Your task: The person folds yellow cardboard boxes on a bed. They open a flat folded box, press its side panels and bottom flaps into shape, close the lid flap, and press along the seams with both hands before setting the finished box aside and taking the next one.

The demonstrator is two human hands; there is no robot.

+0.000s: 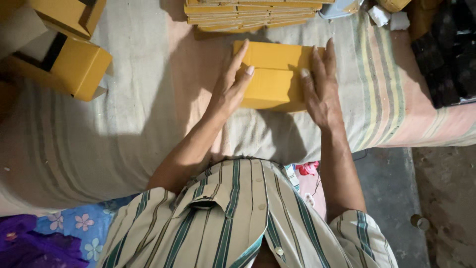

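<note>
1. The yellow cardboard box [271, 74] lies on the striped cloth [124, 124], near its far edge.
2. Left hand [229, 89] presses flat, fingers spread, against the box's left side.
3. Right hand [320, 92] lies open on its right side.

Box [270, 74] between hands on cloth [148, 114]; flat stack [253, 14] behind.

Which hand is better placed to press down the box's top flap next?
Left, probably. The left hand already has its thumb lying on the yellow box top; the right hand lies flat along the box's right side.
</note>
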